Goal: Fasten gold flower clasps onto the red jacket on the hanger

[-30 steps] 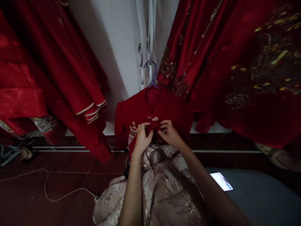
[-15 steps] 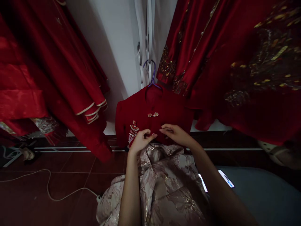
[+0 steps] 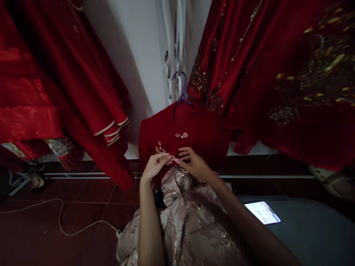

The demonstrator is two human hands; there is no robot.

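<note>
A red jacket [image 3: 202, 129] hangs in front of me on a purple hanger [image 3: 183, 92]. One jewelled clasp [image 3: 181, 135] lies across its upper front. Lower down, a second beaded clasp [image 3: 172, 158] sits between my fingertips. My left hand [image 3: 155, 166] pinches it from the left with thumb and fingers together. From the right, my right hand [image 3: 194, 162] has its thumb tip at the clasp, with its upper fingers bent over the cloth. A tasselled brooch [image 3: 160, 148] on the jacket is partly covered by my left hand.
Red garments [image 3: 105, 92] hang at left, and gold-sequinned ones [image 3: 318, 74] at right. Patterned shiny fabric [image 3: 191, 221] covers my lap. A lit phone [image 3: 263, 213] lies on a grey surface [image 3: 310, 236] at right. A white cable [image 3: 80, 232] crosses the tiled floor.
My hands have come together at the lower clasp, the left moving slightly left and up, the right moving left. The left hand now covers much of the brooch. More of the phone shows.
</note>
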